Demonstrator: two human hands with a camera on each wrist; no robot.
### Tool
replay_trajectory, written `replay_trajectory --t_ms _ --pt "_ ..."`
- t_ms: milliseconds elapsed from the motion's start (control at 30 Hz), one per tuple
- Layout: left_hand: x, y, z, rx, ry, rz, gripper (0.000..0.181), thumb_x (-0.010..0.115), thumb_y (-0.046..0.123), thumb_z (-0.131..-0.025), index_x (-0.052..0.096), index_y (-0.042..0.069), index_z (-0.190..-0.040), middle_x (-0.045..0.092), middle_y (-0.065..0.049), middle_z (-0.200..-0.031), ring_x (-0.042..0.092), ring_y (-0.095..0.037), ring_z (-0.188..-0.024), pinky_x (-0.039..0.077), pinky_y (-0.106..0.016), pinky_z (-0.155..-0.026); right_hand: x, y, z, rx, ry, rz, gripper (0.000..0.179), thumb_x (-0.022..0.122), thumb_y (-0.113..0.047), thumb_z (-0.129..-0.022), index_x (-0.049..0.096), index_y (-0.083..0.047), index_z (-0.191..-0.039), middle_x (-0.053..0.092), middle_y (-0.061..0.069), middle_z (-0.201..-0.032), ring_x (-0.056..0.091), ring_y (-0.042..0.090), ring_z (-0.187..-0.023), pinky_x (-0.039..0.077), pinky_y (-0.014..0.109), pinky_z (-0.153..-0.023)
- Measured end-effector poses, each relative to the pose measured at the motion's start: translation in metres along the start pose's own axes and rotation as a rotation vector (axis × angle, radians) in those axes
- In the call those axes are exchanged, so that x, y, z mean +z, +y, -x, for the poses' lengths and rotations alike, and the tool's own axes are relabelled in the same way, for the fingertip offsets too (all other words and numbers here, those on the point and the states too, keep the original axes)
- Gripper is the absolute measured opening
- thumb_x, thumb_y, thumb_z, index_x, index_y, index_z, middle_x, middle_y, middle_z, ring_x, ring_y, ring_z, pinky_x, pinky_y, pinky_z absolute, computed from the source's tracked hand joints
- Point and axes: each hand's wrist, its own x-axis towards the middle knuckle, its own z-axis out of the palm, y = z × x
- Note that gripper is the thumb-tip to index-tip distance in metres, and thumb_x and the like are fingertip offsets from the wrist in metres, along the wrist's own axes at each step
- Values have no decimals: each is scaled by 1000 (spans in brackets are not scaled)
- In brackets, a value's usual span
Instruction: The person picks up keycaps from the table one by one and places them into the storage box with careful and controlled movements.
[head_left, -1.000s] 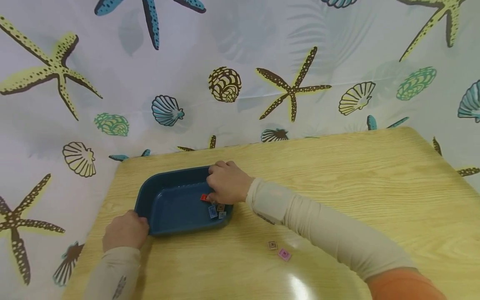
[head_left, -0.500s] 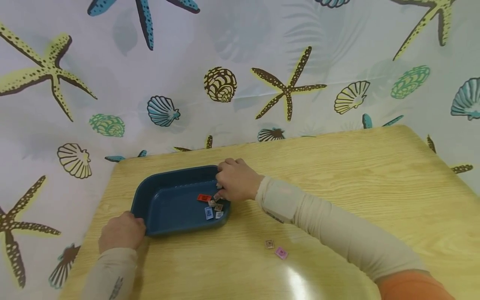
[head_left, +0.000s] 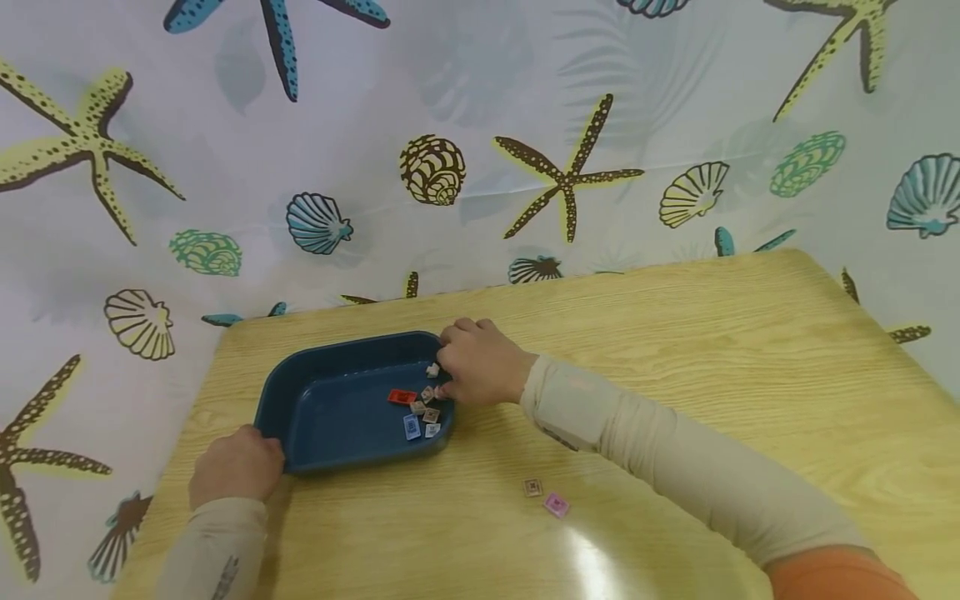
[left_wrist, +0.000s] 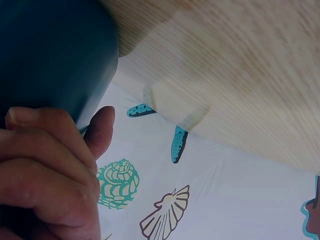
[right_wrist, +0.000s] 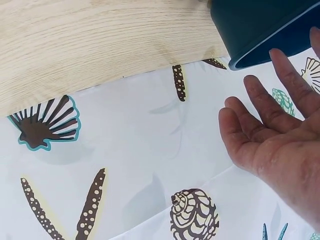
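Observation:
A dark blue plastic tub (head_left: 341, 417) sits on the wooden table in the head view. My left hand (head_left: 236, 468) grips its left rim; in the left wrist view the left hand (left_wrist: 50, 175) has curled fingers and a thumb at the tub's wall (left_wrist: 60, 60). Over the right rim lies my right hand (head_left: 483, 362). The right wrist view shows that right hand (right_wrist: 280, 125) with loosely extended fingers near the rim and nothing pinched. Several small printed pieces lie at the tub's right end, including a red piece (head_left: 402, 397), a blue piece (head_left: 412, 427) and a cream piece (head_left: 432, 370).
A brown square piece (head_left: 532, 487) and a pink piece (head_left: 557, 505) lie on the wooden table (head_left: 675, 358), right of the tub. A sheet (head_left: 337, 125) printed with shells and starfish hangs behind and beside the table.
My right hand has let go of small pieces and drawn slightly right, over the tub's rim. More pale pieces now show in the tub. The left hand keeps its grip.

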Motion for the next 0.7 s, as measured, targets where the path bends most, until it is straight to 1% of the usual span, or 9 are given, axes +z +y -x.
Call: replay_trajectory --t_ms 133,333,400,567,700 --pt "0 -1 -1 -14 -8 2 36 41 23 -90 63 -5 -95 63 -33 -89 62 -47 -74 47 -49 -53 1 3 8 -7 33 -7 30 67 -38 -86 73 -11 -97 62 11 -127 55 29 -122 46 49 -99" --pt "-1 1 -1 -34 -47 2 39 40 25 -90 62 -6 -102 62 -35 -97 62 -49 -79 48 -50 -54 6 8 23 -7 48 -41 29 67 -36 -86 72 -9 -94 62 13 -127 55 31 -122 46 50 -98" --pt "-1 2 -1 -35 -54 -3 40 40 25 -90 62 -6 -103 62 -36 -99 62 -49 -79 48 -50 -55 7 9 28 -14 55 -32 28 67 -36 -87 72 -9 -93 63 12 -126 56 30 -121 46 50 -97" --pt "-1 1 0 -25 -48 -19 40 40 24 -90 62 -8 -101 62 -37 -98 62 -49 -78 49 -51 -57 10 11 46 -29 49 -13 28 66 -36 -87 72 -10 -96 63 11 -125 56 29 -120 47 49 -98" --pt "-2 2 0 -24 -42 -26 40 40 24 -90 62 -8 -102 62 -37 -98 62 -49 -79 49 -51 -56 12 11 62 -30 55 -21 27 67 -36 -87 72 -10 -93 63 12 -124 56 29 -120 46 49 -98"
